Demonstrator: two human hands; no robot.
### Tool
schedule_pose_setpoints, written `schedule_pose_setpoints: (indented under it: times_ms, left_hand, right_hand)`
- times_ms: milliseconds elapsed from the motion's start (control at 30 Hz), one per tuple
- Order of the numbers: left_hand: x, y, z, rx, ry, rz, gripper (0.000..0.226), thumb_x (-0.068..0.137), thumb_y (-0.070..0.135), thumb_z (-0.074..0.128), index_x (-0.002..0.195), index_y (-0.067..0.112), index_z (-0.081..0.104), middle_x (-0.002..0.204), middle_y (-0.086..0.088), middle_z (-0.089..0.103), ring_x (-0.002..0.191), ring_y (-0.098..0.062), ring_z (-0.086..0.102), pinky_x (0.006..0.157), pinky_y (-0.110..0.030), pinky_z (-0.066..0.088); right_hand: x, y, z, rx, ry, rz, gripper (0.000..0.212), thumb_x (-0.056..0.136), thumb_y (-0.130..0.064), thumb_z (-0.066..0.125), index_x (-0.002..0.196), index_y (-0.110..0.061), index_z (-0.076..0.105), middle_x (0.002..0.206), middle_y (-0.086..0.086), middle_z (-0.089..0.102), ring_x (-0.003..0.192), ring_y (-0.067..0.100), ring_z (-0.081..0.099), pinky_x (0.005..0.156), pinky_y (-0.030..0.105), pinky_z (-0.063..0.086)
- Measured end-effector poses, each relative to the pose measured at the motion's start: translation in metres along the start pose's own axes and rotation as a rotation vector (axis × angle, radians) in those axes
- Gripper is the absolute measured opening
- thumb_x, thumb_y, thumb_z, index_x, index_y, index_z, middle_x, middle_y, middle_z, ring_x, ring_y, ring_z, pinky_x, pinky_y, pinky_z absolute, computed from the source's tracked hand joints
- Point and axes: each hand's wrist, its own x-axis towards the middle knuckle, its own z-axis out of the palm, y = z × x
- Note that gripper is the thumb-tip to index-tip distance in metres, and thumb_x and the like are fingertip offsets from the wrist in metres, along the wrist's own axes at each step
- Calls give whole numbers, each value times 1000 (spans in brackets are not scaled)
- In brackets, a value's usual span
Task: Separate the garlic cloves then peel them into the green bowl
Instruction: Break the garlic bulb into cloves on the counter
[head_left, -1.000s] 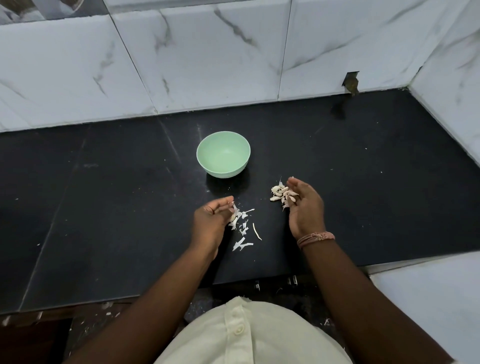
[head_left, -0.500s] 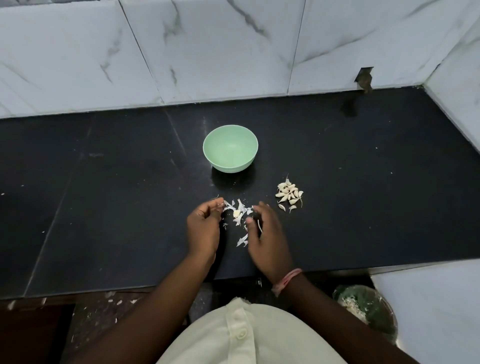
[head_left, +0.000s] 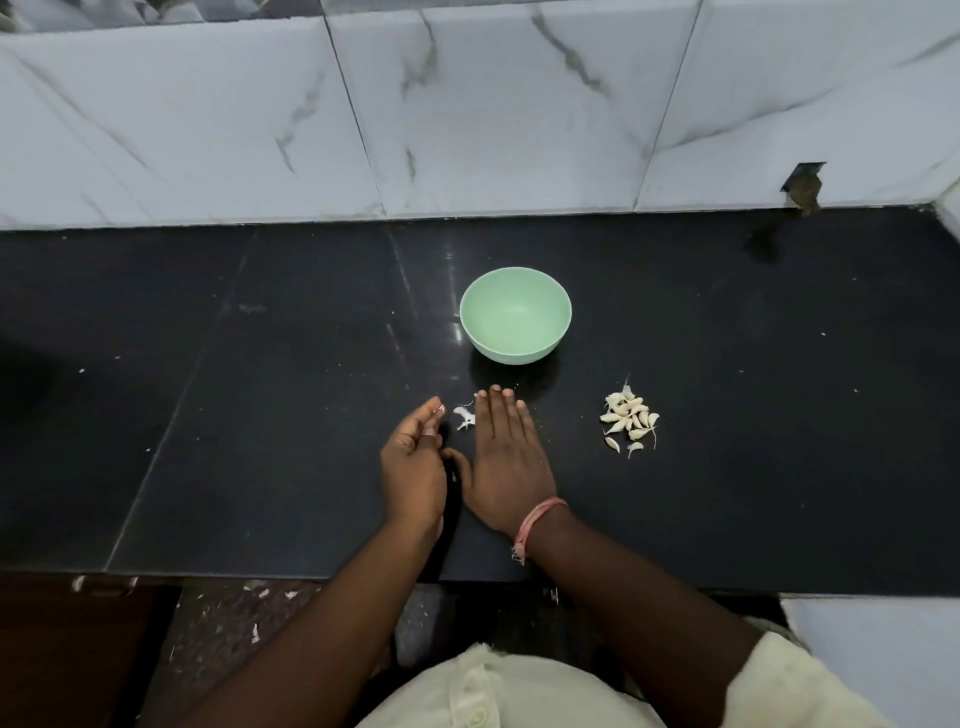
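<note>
1. Shirt (head_left: 519, 691), cream, buttoned; nearest item, at 6 o'clock of the frame, with both forearms rising from it.
2. Counter (head_left: 260, 415), black stone, carrying everything listed below.
3. Right hand (head_left: 506, 462), with a pink thread band (head_left: 537, 522) at the wrist. It lay flat, palm down, fingers straight and together, tips toward 12 o'clock. It held nothing that showed (anything under the palm was hidden).
4. Left hand (head_left: 415, 467), just at 9 o'clock of the right hand, edge-on to the counter, fingers loosely curled. Whether they pinched a scrap could not be told.
5. Skin scraps (head_left: 464, 417), white and papery, lying between the two sets of fingertips.
6. Garlic cloves (head_left: 630, 418), a small loose heap, unpeeled as far as could be judged. The heap lay at 2 o'clock of the right hand's fingertips and well apart from them; the right hand was plainly the nearer. Heap's long axis ran roughly 12 to 6. Single cloves pointed several ways, many with their long axes running 1 to 7; the tips were too small to read.
7. Green bowl (head_left: 515, 358), upright, nothing seen inside. It stood at 12 o'clock of the right fingertips and at 10 o'clock of the heap.
8. Wall tiles (head_left: 467, 104), white marbled, farthest.
9. Judgement: separating looked done, peeling not yet begun; the next reach suited the right hand, going toward 2 o'clock.
</note>
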Motion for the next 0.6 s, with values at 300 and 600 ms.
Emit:
schedule_pose_setpoints:
  times_ms: [300, 600]
  left_hand:
    - [7, 5, -11, -128, 113, -123, 34, 98, -8, 49, 121, 6, 70, 116, -8, 73, 111, -18, 69, 98, -29, 53]
    - [-9, 27, -4, -106, 124, -117, 6, 90, 3, 72, 95, 3, 75, 80, -8, 74, 74, -14, 69, 71, -24, 60]
  right_hand:
    - [1, -5, -3, 132, -111, -336, 63, 102, -38, 25, 155, -5, 37, 165, 14, 31, 155, 25, 24, 129, 34, 6]
    - [14, -6, -60, 926, 101, 292, 11, 92, -20, 74, 83, -13, 75, 79, -3, 75, 75, 6, 69, 72, 29, 55]
